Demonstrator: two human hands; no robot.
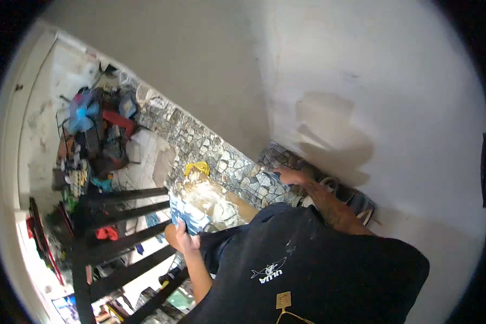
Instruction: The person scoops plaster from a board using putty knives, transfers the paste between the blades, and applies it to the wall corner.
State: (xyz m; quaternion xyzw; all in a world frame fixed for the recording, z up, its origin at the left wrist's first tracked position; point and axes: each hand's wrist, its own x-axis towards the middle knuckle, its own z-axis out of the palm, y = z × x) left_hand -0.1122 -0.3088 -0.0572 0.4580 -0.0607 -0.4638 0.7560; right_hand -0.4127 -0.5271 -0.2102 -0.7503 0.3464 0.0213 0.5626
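Observation:
My left hand (188, 237) is closed on a blue-and-white patterned cloth (191, 213) at my left knee. Beside it, a brown board-like surface (235, 208) is smeared with white material, with a yellow object (197, 167) at its upper end. My right hand (291, 176) reaches down to the right, near the pale stone-chip floor (229, 162) along the grey wall corner; its fingers seem curled round a small greyish-blue item that is too small to make out. Dark objects with straps lie just behind that hand.
Dark railing slats (127, 243) run along my left. Beyond them are a blue fan (82, 112), a red object (116, 121) and piled household items on a tiled floor. A grey wall (189, 59) and a white wall (372, 81) meet ahead of me.

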